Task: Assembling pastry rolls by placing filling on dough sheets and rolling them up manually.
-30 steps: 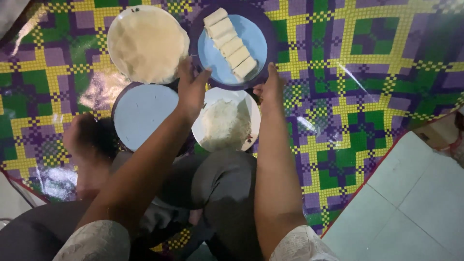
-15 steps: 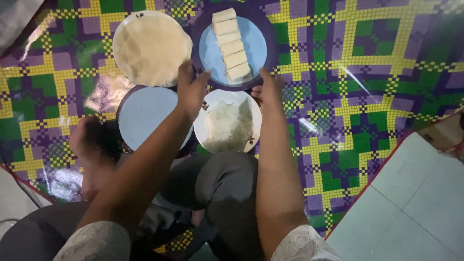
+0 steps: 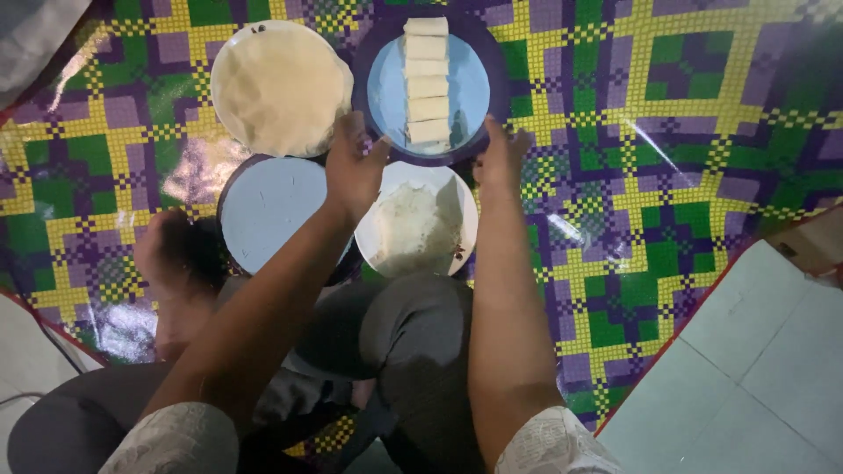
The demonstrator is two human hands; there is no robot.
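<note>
A checked mat (image 3: 685, 132) of purple, green and yellow fills most of the frame, with pale floor tiles (image 3: 755, 377) at lower right. On it, upper centre, sits a dark-rimmed blue plate (image 3: 386, 88) bearing a row of pale rolls (image 3: 427, 83). The left hand (image 3: 353, 167) and right hand (image 3: 499, 158) rest at its near rim, fingers loosely spread, gripping nothing. A stack of wrappers (image 3: 279, 86) lies upper left; a bare blue plate (image 3: 268, 211) and a white plate (image 3: 420, 224) lie below.
</note>
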